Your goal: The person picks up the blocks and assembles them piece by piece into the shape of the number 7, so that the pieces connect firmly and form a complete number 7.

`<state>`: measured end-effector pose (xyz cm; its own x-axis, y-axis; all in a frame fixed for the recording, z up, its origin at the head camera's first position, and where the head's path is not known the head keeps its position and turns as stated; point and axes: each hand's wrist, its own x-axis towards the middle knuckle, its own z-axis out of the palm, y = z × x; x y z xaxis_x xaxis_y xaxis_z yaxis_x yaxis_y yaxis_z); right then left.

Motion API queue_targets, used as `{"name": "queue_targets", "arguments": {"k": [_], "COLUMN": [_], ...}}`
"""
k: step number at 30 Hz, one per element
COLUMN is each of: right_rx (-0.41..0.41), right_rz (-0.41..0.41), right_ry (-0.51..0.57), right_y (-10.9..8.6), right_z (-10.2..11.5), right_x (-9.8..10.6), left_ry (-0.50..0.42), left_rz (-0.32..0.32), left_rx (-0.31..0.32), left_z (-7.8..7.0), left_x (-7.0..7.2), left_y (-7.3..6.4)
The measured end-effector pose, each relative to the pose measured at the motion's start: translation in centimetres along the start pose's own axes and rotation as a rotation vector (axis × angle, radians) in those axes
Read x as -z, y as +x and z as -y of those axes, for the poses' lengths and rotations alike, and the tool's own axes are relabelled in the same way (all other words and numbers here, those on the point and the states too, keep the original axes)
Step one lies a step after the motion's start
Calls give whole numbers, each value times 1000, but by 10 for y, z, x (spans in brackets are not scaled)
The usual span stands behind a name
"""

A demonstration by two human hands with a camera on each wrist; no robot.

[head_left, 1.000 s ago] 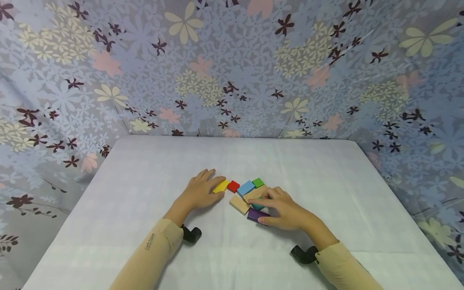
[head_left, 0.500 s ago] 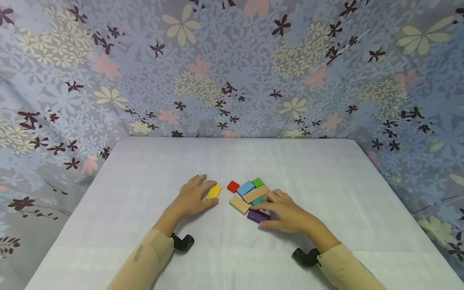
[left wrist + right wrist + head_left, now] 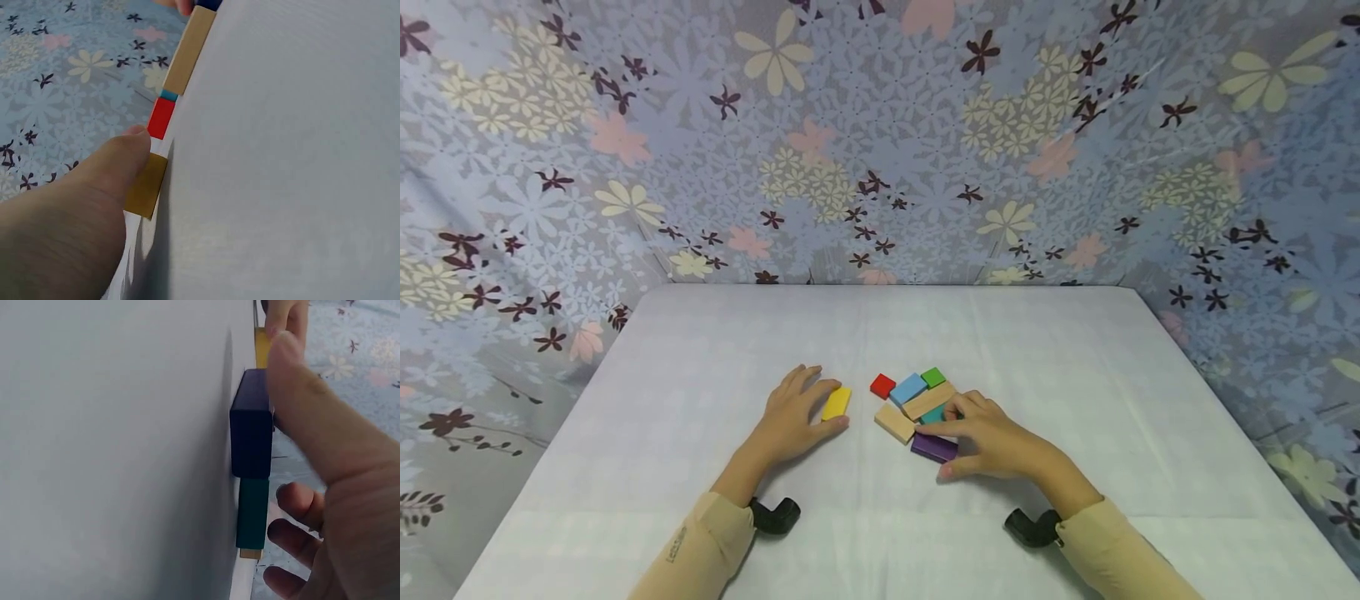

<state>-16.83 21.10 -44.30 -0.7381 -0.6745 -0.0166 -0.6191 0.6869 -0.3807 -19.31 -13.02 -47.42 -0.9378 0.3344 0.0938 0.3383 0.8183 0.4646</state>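
Observation:
In the head view my left hand [image 3: 792,421] holds a yellow block [image 3: 837,404] between thumb and forefinger, flat on the table. The left wrist view has the thumb [image 3: 128,153] against this block [image 3: 150,187], which looks ochre there. My right hand [image 3: 996,437] spreads thumb and forefinger around a purple block [image 3: 934,447]; the thumb tip looks slightly apart from it. Its other fingers are bent above a teal block [image 3: 933,414]. Seen from the right wrist, the purple block [image 3: 251,440] stands before the teal block [image 3: 252,512].
Beside the right hand lie a long wooden block [image 3: 929,401], a shorter wooden block [image 3: 895,423], a light blue block [image 3: 909,389], a green block [image 3: 933,377] and a red block [image 3: 883,386]. White cloth [image 3: 880,533] covers the table; a floral curtain [image 3: 880,142] hangs behind.
My left hand has drawn the yellow block left and nearer, away from the red block. The right hand has shifted from over the long wooden and teal blocks toward the purple one.

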Motion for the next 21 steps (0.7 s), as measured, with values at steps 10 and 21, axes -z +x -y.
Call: {"name": "queue_targets", "arguments": {"k": [10,21], "right_rx": [-50,-105], "right_rz": [95,101], "right_ry": [-38,65], "right_y": [-6,-7], "right_z": [7,18], "right_x": [13,4], "left_ry": [1,-8], "left_rz": [-63,-68], "left_rx": [-3,11], "left_z": [2,1], "left_x": [-3,-3], "left_y": [-5,-6]}}
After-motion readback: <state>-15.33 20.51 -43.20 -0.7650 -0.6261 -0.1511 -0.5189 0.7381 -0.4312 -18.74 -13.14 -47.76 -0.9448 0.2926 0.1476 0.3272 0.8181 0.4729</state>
